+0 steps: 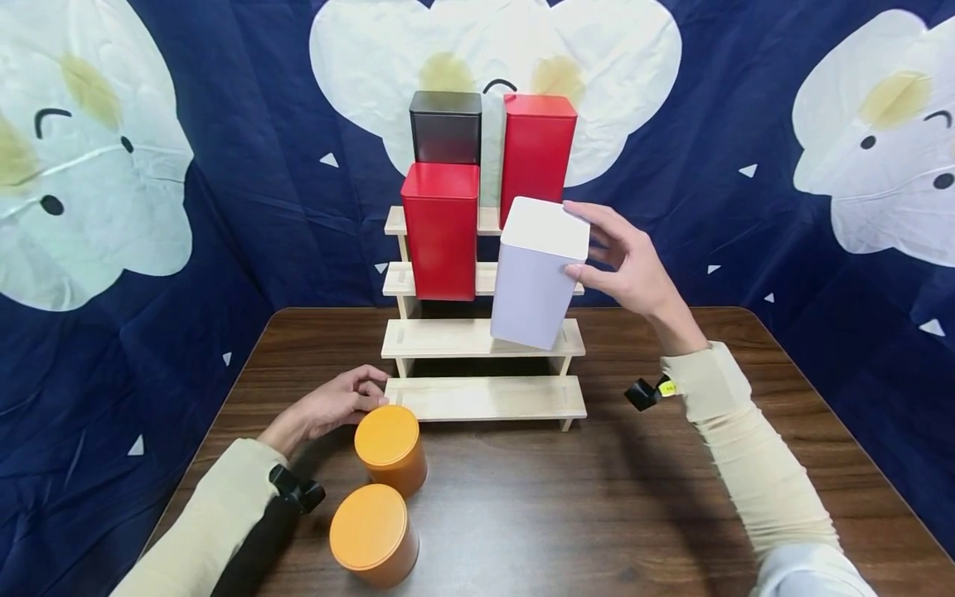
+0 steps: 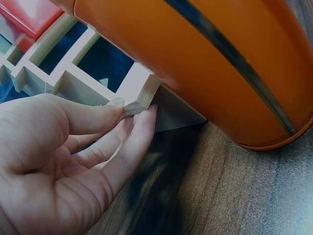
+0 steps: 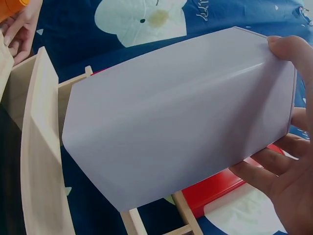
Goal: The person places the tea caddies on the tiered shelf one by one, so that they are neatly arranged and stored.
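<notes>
I see one left hand (image 1: pixel 341 404) pinching the lowest tier's (image 1: pixel 485 398) left end on one four-tier wooden rack (image 1: pixel 487 278), near two orange tins (image 1: pixel 370 526) on the bench (image 1: pixel 545 506). Higher, I count one black box (image 1: pixel 446 133) and two red boxes (image 1: pixel 442 232). One white box (image 1: pixel 533 274), gripped between the right hand's (image 1: pixel 625 261) wide-set thumb and fingers, tilts at the second-lowest tier's (image 1: pixel 440 337) right end.

Navy cloud-printed fabric (image 1: pixel 269 166) hangs behind a wood-grain table (image 1: pixel 537 514).

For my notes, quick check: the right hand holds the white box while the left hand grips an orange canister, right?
Not quite: the left hand pinches the wooden rack, not an orange canister, as the left wrist view shows; the right hand holds the white box.
</notes>
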A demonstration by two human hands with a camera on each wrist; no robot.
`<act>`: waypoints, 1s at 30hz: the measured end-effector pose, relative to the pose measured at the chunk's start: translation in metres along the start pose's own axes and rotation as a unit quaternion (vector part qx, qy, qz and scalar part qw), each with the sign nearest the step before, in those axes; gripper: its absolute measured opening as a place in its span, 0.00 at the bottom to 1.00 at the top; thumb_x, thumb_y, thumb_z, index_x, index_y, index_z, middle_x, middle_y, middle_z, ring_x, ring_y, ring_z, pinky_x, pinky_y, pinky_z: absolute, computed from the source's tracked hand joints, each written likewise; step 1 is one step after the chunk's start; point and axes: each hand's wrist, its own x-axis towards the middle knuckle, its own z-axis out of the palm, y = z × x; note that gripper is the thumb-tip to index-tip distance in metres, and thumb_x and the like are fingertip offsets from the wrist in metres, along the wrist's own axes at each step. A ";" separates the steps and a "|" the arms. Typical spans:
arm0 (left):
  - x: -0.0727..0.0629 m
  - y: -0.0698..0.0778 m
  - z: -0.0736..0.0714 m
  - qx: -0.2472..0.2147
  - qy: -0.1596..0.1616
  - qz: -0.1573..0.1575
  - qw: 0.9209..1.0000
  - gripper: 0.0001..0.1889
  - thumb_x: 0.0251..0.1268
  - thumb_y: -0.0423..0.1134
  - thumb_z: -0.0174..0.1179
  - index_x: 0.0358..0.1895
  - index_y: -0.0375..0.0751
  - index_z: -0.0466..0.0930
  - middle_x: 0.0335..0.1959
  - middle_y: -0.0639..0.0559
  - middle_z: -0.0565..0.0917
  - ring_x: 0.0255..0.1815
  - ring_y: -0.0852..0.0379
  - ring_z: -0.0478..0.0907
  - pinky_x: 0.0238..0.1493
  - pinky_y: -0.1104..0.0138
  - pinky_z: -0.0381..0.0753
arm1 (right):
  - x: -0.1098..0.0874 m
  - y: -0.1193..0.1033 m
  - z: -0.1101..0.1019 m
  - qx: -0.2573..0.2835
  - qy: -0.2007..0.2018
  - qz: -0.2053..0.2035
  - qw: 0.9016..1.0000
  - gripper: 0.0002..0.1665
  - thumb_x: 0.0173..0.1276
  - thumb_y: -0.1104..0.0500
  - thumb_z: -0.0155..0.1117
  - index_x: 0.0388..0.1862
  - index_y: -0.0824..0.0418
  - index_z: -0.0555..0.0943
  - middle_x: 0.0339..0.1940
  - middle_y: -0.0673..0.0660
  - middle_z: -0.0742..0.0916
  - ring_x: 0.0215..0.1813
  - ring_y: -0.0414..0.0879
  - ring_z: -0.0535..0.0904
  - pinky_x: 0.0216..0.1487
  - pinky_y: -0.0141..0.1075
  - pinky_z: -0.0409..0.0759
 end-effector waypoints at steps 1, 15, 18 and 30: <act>0.000 0.000 0.000 0.000 0.000 0.000 1.000 0.25 0.67 0.31 0.55 0.63 0.30 0.57 0.36 0.49 0.77 0.38 0.56 0.78 0.44 0.61 0.82 | 0.001 0.000 -0.001 -0.001 0.001 -0.003 1.000 0.40 0.55 0.75 0.67 0.68 0.64 0.68 0.64 0.59 0.75 0.58 0.50 0.75 0.59 0.32 0.76; 0.000 0.000 0.001 -0.006 -0.007 0.003 1.000 0.26 0.67 0.31 0.55 0.64 0.30 0.56 0.36 0.50 0.77 0.37 0.56 0.78 0.43 0.62 0.82 | 0.016 0.006 -0.008 -0.015 -0.005 0.052 0.998 0.39 0.61 0.66 0.67 0.71 0.58 0.66 0.71 0.57 0.70 0.65 0.49 0.73 0.58 0.30 0.76; 0.000 0.000 0.001 -0.006 -0.006 0.002 1.000 0.26 0.67 0.31 0.55 0.64 0.30 0.56 0.36 0.50 0.77 0.37 0.56 0.78 0.43 0.62 0.82 | 0.020 0.006 -0.012 -0.024 -0.008 0.091 0.996 0.38 0.63 0.63 0.66 0.72 0.53 0.65 0.75 0.52 0.64 0.71 0.49 0.67 0.60 0.31 0.74; -0.001 0.001 0.002 -0.006 0.000 0.005 1.000 0.25 0.67 0.31 0.55 0.63 0.30 0.56 0.36 0.49 0.77 0.37 0.56 0.78 0.43 0.61 0.82 | 0.023 -0.016 0.002 -0.093 0.094 0.062 0.989 0.26 0.64 0.69 0.62 0.62 0.70 0.73 0.68 0.63 0.74 0.67 0.49 0.72 0.64 0.39 0.71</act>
